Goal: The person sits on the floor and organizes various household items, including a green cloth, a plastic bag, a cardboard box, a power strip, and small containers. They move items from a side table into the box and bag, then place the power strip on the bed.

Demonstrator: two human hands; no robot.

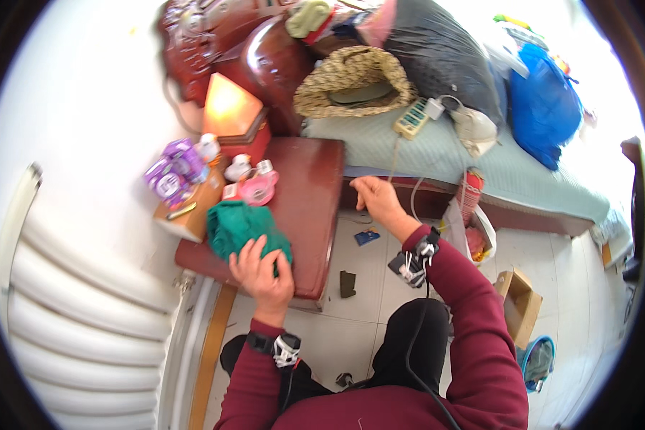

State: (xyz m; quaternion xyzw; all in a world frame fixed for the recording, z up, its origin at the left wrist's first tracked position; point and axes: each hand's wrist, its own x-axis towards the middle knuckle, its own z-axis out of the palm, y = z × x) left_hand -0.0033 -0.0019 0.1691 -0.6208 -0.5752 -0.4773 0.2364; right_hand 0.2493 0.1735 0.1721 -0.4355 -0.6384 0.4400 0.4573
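A bunched green cloth (242, 228) lies on the reddish-brown wooden cabinet top (312, 215). My left hand (263, 271) is on its near side, the bent fingers spread over the folds and gripping them. Past the cabinet's right edge, my right hand (379, 201) hangs in the air with loosely bent fingers and nothing visible in it. Just behind the cloth are a pink plastic item (258, 189) and a small white figure (238, 167). A cardboard box (199, 207) to the left carries purple packages (174, 171).
A lit lamp (231, 110) stands at the cabinet's back. On the bed (537, 174) are a woven bag (355, 59), a power strip (411, 119), a black plastic bag (446, 59) and a blue bag (545, 102). An open wooden box (518, 306) and blue bin (551, 352) are at right.
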